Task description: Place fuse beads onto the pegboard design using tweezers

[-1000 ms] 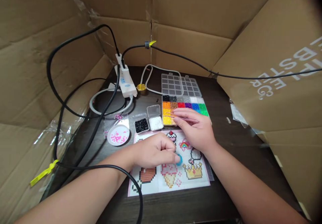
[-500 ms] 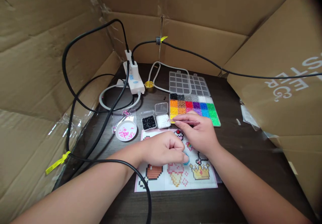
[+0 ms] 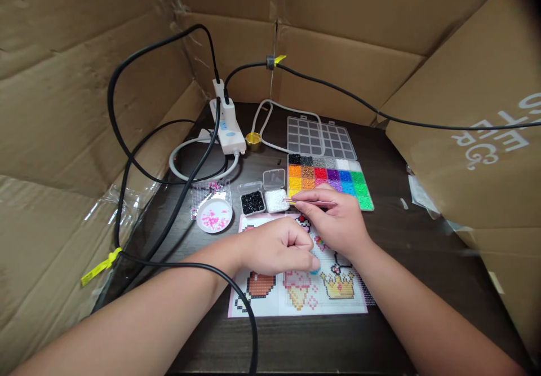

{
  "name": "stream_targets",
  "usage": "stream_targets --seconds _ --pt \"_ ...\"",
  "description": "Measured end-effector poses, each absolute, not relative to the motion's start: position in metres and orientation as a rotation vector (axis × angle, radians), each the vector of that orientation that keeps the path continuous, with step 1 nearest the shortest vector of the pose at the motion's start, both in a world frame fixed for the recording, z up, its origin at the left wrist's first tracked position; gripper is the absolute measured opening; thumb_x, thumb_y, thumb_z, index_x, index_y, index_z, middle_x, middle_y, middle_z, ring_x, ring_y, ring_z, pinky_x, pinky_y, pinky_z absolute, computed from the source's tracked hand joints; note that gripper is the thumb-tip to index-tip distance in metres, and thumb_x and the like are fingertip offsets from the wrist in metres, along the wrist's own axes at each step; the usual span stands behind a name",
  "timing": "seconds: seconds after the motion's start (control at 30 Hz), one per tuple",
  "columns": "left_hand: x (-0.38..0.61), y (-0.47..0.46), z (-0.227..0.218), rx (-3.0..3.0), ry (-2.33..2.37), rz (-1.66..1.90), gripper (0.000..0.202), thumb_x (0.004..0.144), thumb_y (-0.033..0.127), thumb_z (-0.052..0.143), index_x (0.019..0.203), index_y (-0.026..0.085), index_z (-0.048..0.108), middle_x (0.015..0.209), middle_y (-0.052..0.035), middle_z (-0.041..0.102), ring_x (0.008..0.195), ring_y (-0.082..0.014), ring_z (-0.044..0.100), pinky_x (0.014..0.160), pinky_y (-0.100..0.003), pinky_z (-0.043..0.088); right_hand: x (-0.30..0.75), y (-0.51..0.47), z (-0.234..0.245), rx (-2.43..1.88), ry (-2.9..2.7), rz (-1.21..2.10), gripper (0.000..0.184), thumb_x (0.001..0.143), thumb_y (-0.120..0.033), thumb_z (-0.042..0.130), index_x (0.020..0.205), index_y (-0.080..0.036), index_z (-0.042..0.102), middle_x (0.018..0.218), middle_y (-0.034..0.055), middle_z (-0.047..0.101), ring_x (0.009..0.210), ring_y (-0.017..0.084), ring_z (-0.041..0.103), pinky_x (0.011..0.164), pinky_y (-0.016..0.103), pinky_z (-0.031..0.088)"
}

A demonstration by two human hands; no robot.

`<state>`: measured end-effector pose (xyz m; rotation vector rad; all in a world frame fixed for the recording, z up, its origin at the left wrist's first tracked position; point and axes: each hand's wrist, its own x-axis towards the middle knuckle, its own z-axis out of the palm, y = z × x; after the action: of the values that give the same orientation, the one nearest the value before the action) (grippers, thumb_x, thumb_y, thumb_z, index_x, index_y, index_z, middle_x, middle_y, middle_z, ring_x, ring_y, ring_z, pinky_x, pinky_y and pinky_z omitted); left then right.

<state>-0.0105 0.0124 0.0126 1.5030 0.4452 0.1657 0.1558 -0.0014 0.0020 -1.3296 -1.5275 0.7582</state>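
My right hand (image 3: pixel 340 226) is closed on thin metal tweezers (image 3: pixel 310 202), whose tip points left at a small open box of white beads (image 3: pixel 275 199). My left hand (image 3: pixel 276 247) is curled in a loose fist on the pattern sheet (image 3: pixel 296 297), with something small and blue (image 3: pixel 313 268) at its fingertips. The sheet shows pixel pictures: a yellow crown (image 3: pixel 337 287), a pink ice cream and a brown shape. A small box of black beads (image 3: pixel 252 202) stands beside the white one. Behind the hands lies a compartment tray of coloured beads (image 3: pixel 333 181), lid open.
A round white dish with pink beads (image 3: pixel 213 216) rests on a clear pegboard at the left. A white power strip (image 3: pixel 229 128), a gold cap (image 3: pixel 253 138) and black cables (image 3: pixel 169 218) lie on the dark table (image 3: pixel 401 263). Cardboard walls (image 3: pixel 63 100) enclose three sides.
The tweezer tip has moved left from over the coloured bead tray to the white bead box. My left hand stays on the sheet. The view has shifted slightly.
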Motion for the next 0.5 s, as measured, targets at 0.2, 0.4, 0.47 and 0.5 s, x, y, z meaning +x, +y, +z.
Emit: stream_targets --seconds 0.2,0.4,0.47,0.5 --pt "-0.0115 0.0124 0.0118 1.505 0.442 0.162 0.052 0.081 0.041 0.066 0.049 0.021 0.031 0.046 0.0098 0.025 0.046 -0.0058 0.021 0.045 -0.026 0.017 0.1555 -0.0013 0.0026 -1.328 -1.517 0.8 0.009 0.079 -0.021 0.074 0.084 -0.023 0.081 0.085 0.0045 0.077 0.077 0.018 0.074 0.071 0.033 0.062" --pt "-0.0115 0.0128 0.0121 1.502 0.434 0.156 0.051 0.082 0.042 0.065 0.049 0.021 0.031 0.046 0.01 0.025 0.046 -0.0061 0.021 0.046 -0.026 0.018 0.1559 0.0003 0.0 -1.317 -1.522 0.797 0.009 0.079 -0.021 0.074 0.084 -0.024 0.081 0.084 0.0044 0.078 0.078 0.019 0.074 0.071 0.034 0.062" --pt "-0.0112 0.0128 0.0126 1.501 0.428 0.156 0.052 0.082 0.042 0.065 0.049 0.021 0.03 0.047 0.0101 0.023 0.046 -0.0062 0.02 0.046 -0.027 0.017 0.1558 0.0009 -0.0005 -1.314 -1.524 0.8 0.008 0.079 -0.022 0.074 0.083 -0.024 0.081 0.084 0.0041 0.078 0.078 0.019 0.075 0.071 0.034 0.062" --pt "-0.011 0.0129 0.0127 1.501 0.426 0.158 0.052 0.082 0.042 0.065 0.049 0.022 0.029 0.047 0.0102 0.023 0.046 -0.0062 0.02 0.046 -0.027 0.017 0.1557 0.0011 -0.0003 -1.315 -1.523 0.808 0.009 0.079 -0.021 0.074 0.083 -0.024 0.081 0.084 0.004 0.078 0.078 0.019 0.075 0.071 0.034 0.062"
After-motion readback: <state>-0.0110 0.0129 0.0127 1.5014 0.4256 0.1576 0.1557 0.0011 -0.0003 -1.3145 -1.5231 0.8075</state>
